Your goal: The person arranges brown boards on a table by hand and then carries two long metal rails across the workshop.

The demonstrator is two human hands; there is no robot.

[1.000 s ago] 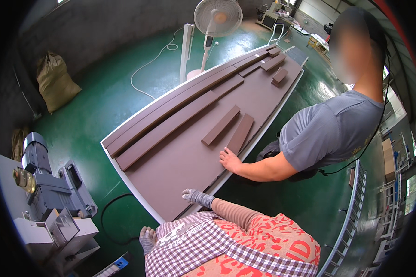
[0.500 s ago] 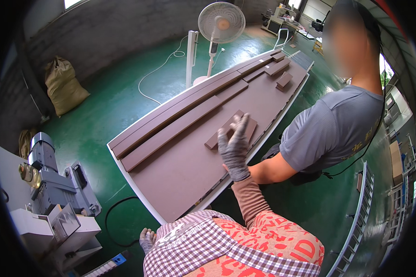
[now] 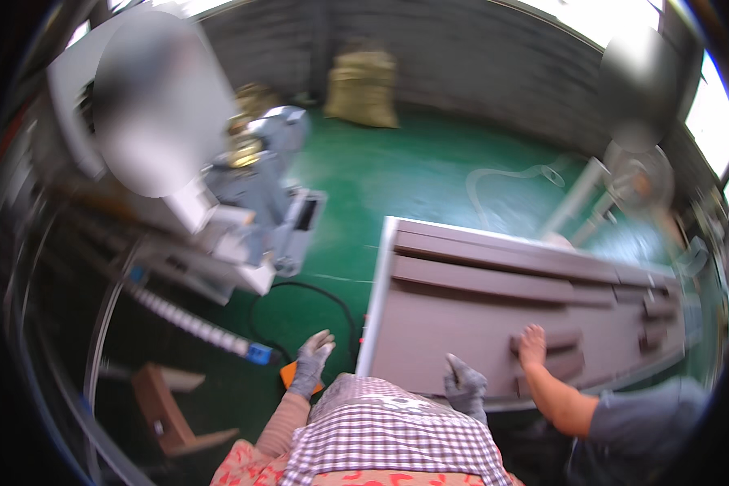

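My left hand (image 3: 312,363), in a grey glove with bare fingertips, hangs left of the conveyor table's (image 3: 371,324) near corner. Its fingers are loosely bent, with nothing seen in them. Below it lies an orange piece (image 3: 290,374) whose kind is unclear. My right hand (image 3: 466,385), gloved too, hovers above the table's near edge, fingers loosely apart and holding nothing visible. Beyond it, a co-worker's bare hand (image 3: 532,347) rests on a short brown board (image 3: 563,340). Long brown boards (image 3: 478,279) lie along the table's far side.
At left stands a machine with a grey motor (image 3: 275,130); a black cable (image 3: 344,304) curves over the green floor. A roller track (image 3: 190,326) and a brown frame piece (image 3: 160,405) are lower left. A fan (image 3: 640,182) and a sack (image 3: 363,87) stand farther back.
My view has swung left, bringing the machine and roller track closer in. My right hand, raised with spread fingers before, is now lowered. The co-worker's hand has come onto the short board.
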